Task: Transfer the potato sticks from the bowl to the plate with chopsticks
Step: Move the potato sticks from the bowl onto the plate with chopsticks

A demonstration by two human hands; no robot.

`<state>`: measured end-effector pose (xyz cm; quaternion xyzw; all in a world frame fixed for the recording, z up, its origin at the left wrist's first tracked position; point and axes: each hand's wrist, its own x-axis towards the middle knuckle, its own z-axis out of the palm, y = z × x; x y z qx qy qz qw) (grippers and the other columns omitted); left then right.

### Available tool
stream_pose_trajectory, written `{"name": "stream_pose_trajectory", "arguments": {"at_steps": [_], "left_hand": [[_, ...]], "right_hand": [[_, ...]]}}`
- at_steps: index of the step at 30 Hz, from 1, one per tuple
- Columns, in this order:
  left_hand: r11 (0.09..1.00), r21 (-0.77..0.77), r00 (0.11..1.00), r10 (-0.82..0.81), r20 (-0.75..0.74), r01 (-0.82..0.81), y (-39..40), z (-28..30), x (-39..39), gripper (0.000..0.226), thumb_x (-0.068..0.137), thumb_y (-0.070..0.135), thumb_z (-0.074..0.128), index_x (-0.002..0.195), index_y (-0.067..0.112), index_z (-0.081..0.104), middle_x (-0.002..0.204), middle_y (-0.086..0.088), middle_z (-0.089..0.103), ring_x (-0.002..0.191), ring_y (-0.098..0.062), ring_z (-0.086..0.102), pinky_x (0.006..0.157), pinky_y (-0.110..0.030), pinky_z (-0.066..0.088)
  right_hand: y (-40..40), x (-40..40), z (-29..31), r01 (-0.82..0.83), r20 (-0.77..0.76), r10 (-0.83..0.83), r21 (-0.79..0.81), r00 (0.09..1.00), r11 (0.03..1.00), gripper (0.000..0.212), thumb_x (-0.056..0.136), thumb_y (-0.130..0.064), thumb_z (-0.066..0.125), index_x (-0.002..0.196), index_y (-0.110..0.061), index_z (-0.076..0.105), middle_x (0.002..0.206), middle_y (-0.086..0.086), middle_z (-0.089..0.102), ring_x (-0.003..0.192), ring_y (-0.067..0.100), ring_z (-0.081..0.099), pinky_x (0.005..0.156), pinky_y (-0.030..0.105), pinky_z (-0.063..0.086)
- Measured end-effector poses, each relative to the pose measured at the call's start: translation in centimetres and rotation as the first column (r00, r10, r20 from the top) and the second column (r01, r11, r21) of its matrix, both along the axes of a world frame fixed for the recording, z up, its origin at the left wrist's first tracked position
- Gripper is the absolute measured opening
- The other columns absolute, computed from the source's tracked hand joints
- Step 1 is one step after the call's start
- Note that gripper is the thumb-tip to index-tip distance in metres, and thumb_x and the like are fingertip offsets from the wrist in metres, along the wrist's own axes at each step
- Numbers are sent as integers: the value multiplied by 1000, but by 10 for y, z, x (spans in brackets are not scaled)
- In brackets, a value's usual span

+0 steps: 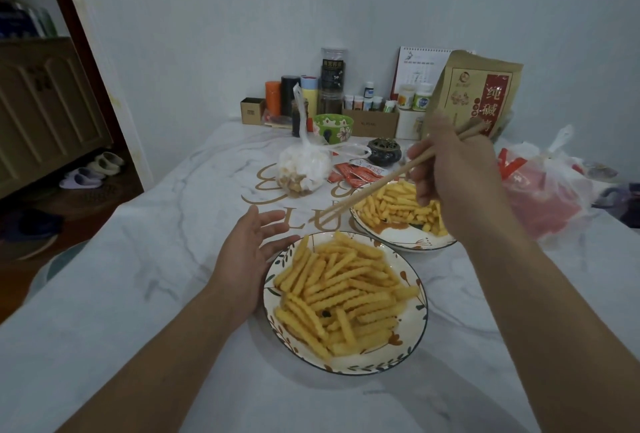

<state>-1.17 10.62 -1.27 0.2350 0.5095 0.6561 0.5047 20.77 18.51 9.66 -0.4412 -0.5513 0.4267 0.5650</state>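
Two floral-rimmed white dishes hold yellow crinkle-cut potato sticks. The near dish (412, 335) sits in front of me, heaped with potato sticks (343, 297). The far dish (398, 236) lies behind it to the right with a smaller pile of sticks (394, 207). My right hand (457, 169) hovers over the far dish, shut on a pair of wooden chopsticks (374, 188); their tips point down-left past that dish's left rim and hold nothing. My left hand (246, 259) rests open beside the near dish's left rim, fingers spread.
A knotted plastic bag of snacks (304, 169) and red sauce packets (356, 172) lie behind the dishes. Jars, bottles, a green bowl (333, 127) and a brown paper bag (478, 96) line the wall. A red-and-white plastic bag (543, 186) sits at the right. The table edge falls away at left.
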Motion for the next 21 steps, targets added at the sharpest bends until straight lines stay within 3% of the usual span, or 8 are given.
{"name": "stream_pose_trajectory", "arguments": {"at_steps": [3, 6, 10, 14, 17, 21], "left_hand": [[1000, 0, 1000, -11, 10, 11, 1, 0, 2, 51, 110, 48, 37, 128, 10, 67, 135, -14, 65, 115, -28, 71, 87, -46, 58], [1000, 7, 1000, -14, 15, 14, 1, 0, 2, 51, 111, 47, 37, 127, 10, 67, 135, -14, 65, 114, -28, 71, 83, -44, 57], [1000, 10, 1000, -23, 10, 23, 2, 0, 2, 51, 111, 47, 36, 127, 10, 67, 135, -15, 65, 114, -28, 71, 84, -45, 57], [1000, 3, 1000, -23, 12, 23, 2, -1, 1, 51, 111, 47, 36, 127, 9, 67, 135, -16, 65, 115, -29, 70, 89, -47, 57], [1000, 2, 1000, -23, 6, 23, 2, 0, 2, 51, 111, 47, 36, 127, 9, 67, 134, -15, 66, 115, -29, 70, 88, -46, 56], [1000, 1, 1000, -20, 9, 20, 1, 0, 2, 51, 111, 46, 36, 127, 8, 66, 134, -16, 66, 113, -28, 71, 83, -44, 56]], "right_hand": [[15, 17, -3, 174, 85, -188, 152, 978, 973, 51, 106, -46, 46, 72, -13, 66, 50, -3, 58, 44, 15, 52, 47, 34, 46], [28, 30, -10, 254, 222, -310, 247, 924, 935, 49, 104, -48, 46, 70, -20, 67, 62, -1, 63, 62, 23, 62, 66, 47, 55], [32, 29, -19, 187, 274, -244, 217, 930, 958, 49, 104, -48, 47, 68, -22, 67, 60, 0, 61, 58, 22, 59, 65, 47, 53], [34, 20, -31, 150, 332, -219, 220, 917, 964, 50, 104, -49, 46, 67, -22, 66, 60, 7, 62, 59, 30, 60, 67, 59, 55], [34, 16, -37, 142, 350, -224, 247, 909, 959, 49, 104, -51, 45, 69, -24, 65, 61, -1, 62, 61, 27, 61, 67, 60, 54], [35, 16, -40, 151, 355, -260, 305, 898, 940, 55, 106, -46, 44, 75, -7, 67, 65, 6, 62, 65, 27, 61, 69, 56, 52]]}}
